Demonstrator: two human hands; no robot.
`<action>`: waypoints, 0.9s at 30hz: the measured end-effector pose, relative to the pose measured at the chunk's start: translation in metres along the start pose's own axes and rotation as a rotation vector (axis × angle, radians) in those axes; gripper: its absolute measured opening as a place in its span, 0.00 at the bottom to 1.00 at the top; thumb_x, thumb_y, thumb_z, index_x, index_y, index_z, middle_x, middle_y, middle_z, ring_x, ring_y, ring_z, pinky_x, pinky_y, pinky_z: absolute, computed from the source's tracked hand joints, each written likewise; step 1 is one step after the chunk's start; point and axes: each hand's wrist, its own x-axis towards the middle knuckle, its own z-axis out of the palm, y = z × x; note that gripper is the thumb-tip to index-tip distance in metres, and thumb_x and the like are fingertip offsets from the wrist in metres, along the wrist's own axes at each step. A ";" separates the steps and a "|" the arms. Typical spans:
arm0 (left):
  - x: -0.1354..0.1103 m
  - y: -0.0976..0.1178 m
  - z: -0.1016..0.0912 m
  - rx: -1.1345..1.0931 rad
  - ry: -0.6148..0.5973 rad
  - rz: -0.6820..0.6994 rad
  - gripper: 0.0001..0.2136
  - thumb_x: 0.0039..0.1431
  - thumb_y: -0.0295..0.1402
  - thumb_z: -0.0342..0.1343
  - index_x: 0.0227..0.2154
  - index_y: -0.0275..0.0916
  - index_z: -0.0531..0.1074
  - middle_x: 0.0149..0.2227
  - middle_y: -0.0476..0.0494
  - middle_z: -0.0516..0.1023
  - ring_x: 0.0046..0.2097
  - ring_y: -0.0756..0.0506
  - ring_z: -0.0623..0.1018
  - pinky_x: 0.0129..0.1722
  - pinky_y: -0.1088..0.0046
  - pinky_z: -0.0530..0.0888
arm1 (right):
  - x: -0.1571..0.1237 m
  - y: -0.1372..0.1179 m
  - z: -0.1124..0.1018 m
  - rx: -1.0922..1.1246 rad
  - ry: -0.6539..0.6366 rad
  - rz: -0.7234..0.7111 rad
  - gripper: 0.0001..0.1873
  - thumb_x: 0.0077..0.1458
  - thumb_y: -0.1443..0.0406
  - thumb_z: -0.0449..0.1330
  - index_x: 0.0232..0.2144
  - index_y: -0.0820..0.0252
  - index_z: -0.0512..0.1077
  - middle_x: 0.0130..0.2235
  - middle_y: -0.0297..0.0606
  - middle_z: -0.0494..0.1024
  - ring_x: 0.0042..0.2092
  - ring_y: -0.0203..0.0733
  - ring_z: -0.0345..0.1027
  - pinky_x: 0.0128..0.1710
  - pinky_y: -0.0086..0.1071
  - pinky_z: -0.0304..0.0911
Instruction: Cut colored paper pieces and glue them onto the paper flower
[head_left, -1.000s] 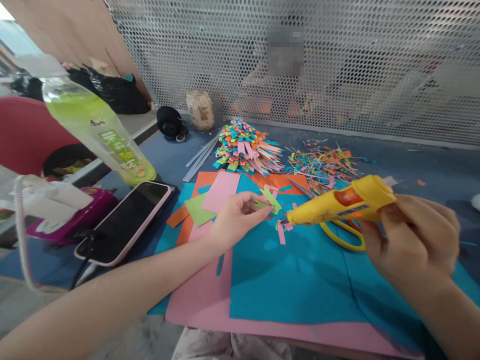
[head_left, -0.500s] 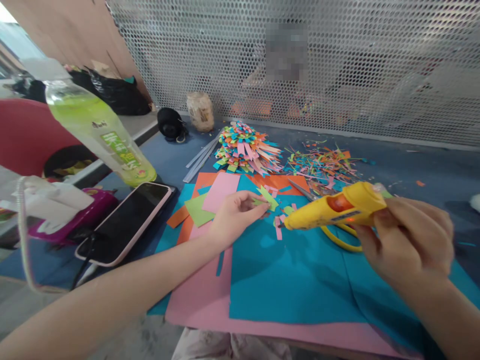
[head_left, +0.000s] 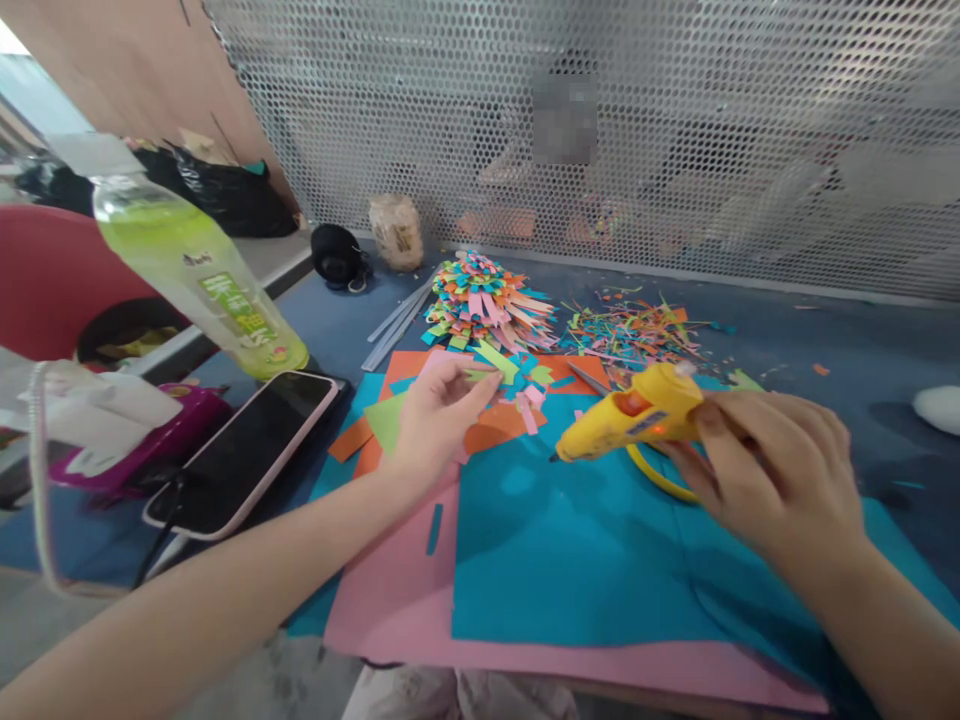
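Observation:
My right hand (head_left: 772, 470) is wrapped round a yellow hot glue gun (head_left: 626, 415). The gun's dark nozzle points down and left over the blue paper sheet (head_left: 570, 560). My left hand (head_left: 439, 410) has its thumb and fingers pinched on a light green paper strip (head_left: 497, 360); part of the strip is hidden by the fingers. Small pink paper strips (head_left: 529, 408) lie just right of that hand, close to an orange paper piece (head_left: 504, 428). Partly covered by the gun and my right hand are scissors with yellow handles (head_left: 660, 478).
Behind the hands stands a cone of layered, fringed paper (head_left: 487, 305), with paper shreds (head_left: 630, 330) to its right. Clear glue sticks (head_left: 397, 320), a phone (head_left: 244, 455) and a drink bottle (head_left: 202, 270) are on the left. A perforated metal screen (head_left: 420, 110) borders the table's back.
My left hand has moved left and slightly up with the green strip. The glue gun has shifted left and tilted; its nozzle is now apart from the pink strips. More orange paper shows.

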 end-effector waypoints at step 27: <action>-0.015 -0.010 0.009 -0.059 -0.375 -0.174 0.11 0.47 0.37 0.62 0.29 0.35 0.71 0.27 0.49 0.76 0.28 0.54 0.74 0.31 0.79 0.72 | -0.014 0.010 0.040 0.119 -0.627 0.523 0.27 0.56 0.55 0.53 0.54 0.62 0.60 0.55 0.46 0.65 0.57 0.48 0.56 0.56 0.39 0.53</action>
